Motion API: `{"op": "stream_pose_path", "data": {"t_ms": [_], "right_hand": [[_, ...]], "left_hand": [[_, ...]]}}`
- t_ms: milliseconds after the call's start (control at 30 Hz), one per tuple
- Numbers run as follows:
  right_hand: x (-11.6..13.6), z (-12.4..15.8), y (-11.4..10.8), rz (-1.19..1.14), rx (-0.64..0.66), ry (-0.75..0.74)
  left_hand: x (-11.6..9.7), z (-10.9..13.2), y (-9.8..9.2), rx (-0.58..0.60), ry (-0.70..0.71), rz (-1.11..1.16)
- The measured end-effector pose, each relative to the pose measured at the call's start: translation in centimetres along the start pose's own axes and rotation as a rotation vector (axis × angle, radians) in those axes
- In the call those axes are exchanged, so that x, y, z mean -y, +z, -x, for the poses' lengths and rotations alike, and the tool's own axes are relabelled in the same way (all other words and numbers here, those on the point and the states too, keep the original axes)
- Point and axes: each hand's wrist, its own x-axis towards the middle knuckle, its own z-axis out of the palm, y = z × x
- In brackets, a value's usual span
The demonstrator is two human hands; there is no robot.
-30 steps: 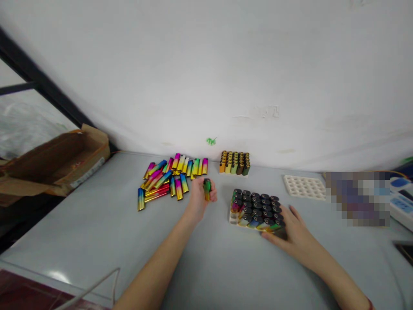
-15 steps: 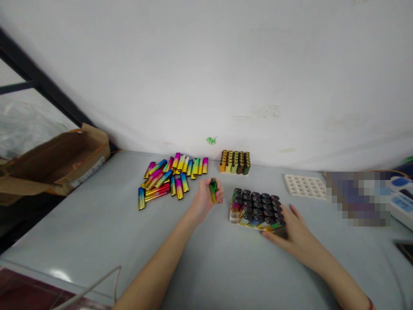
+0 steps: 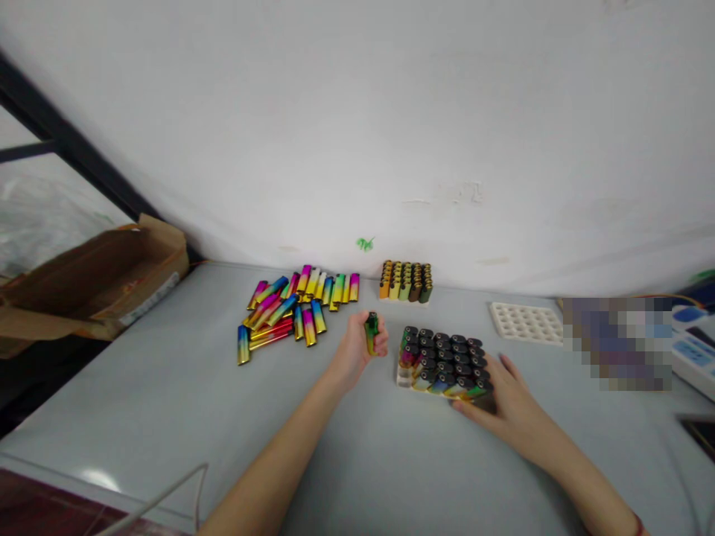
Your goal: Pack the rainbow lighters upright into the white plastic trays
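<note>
My left hand [image 3: 364, 342] is closed around a green and gold lighter [image 3: 372, 335], held upright above the table with its dark top showing. To its right stands a white tray [image 3: 404, 378] packed with rows of black-topped lighters [image 3: 445, 357]. At the tray's front left corner, a couple of holes show with no lighter in them. My right hand [image 3: 506, 387] grips the tray's right end, thumb at the near corner and the other fingers along the far side, partly hidden. Left of my left hand lies a loose pile of shiny gradient-coloured lighter cases [image 3: 284, 301].
Near the wall, a second block of upright lighters [image 3: 406, 281] stands in a tray. A white holed tray [image 3: 526, 323] lies at the right, beside a blurred-out patch and a white-and-blue device [image 3: 693, 350]. An open cardboard box [image 3: 106, 275] is at the left, and a cable [image 3: 167, 495] crosses the front edge.
My left hand, still holding the lighter, has shifted very slightly down and to the right. My right hand stays on the tray.
</note>
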Motion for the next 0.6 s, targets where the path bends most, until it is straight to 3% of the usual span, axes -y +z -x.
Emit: {"op": "stream_pose_path", "data": {"t_ms": [467,600], "right_hand": [[0.31,-0.11,-0.15,-0.013,-0.001,0.013],[0.41,-0.18,-0.16,-0.016,-0.002,0.017]], "left_hand": [[-0.42,0.25,0.12,0.021,-0.017,0.016],[-0.41,0.18,-0.43,0.111,0.013,-0.078]]}}
